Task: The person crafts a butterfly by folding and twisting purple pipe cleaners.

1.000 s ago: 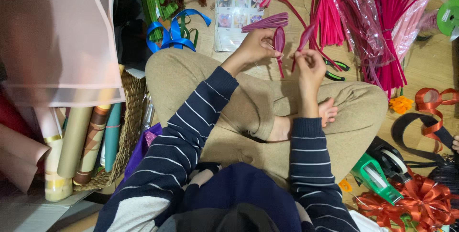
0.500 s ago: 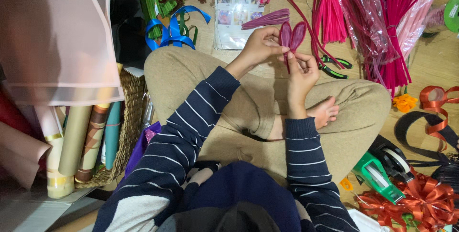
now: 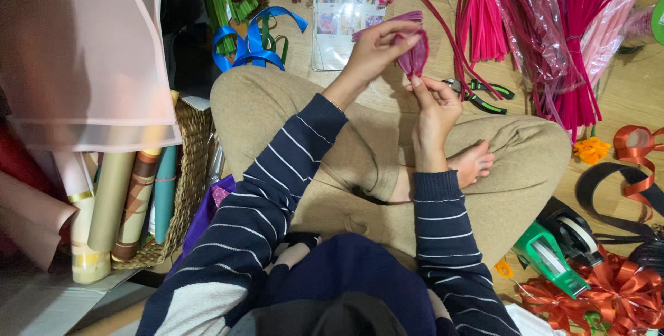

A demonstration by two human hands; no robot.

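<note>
Head view: both hands pinch a magenta looped petal (image 3: 413, 56).

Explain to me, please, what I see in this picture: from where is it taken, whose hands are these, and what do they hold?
The picture comes from a camera worn on a person's head, looking down, so you see that person's own arms in striped sleeves and crossed legs on a wooden floor. There is no machine. The left hand and the right hand together hold a small dark pink petal shape made of fuzzy wire. Around lie bundles of pink fuzzy wires, pliers with green and black handles, a blue ribbon, a green tape dispenser, red ribbon bows, and a basket of paper rolls.
</note>
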